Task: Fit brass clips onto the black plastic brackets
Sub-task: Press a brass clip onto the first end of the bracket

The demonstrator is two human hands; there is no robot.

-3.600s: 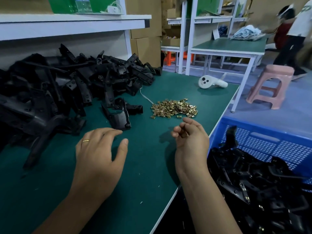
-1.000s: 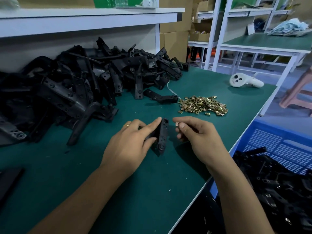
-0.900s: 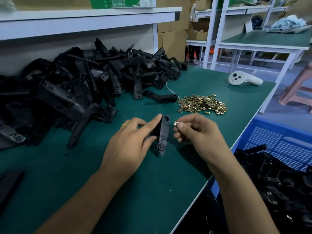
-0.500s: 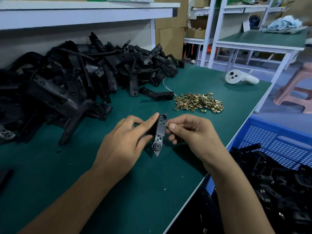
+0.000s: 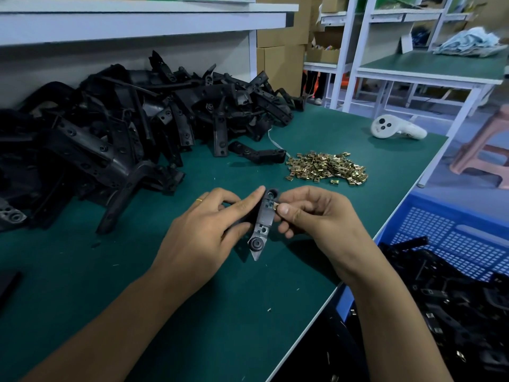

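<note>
A small black plastic bracket [image 5: 262, 224] is held upright just above the green table, its pointed end down. My left hand [image 5: 209, 230] grips it from the left, thumb along its upper edge. My right hand [image 5: 316, 216] pinches a brass clip [image 5: 275, 206] between thumb and forefinger and holds it against the bracket's right edge near the top. A heap of loose brass clips [image 5: 327, 168] lies on the table behind my hands.
A large pile of black brackets [image 5: 124, 139] fills the table's left and back, one loose bracket [image 5: 257, 154] near the clips. A white controller [image 5: 394, 128] lies far right. A blue crate [image 5: 468, 244] with black parts stands right of the table edge [image 5: 316, 312].
My left hand picked a bracket off the table and stood it up. My right hand brought a clip from beside the bracket to its right edge. Both hands rose slightly.
</note>
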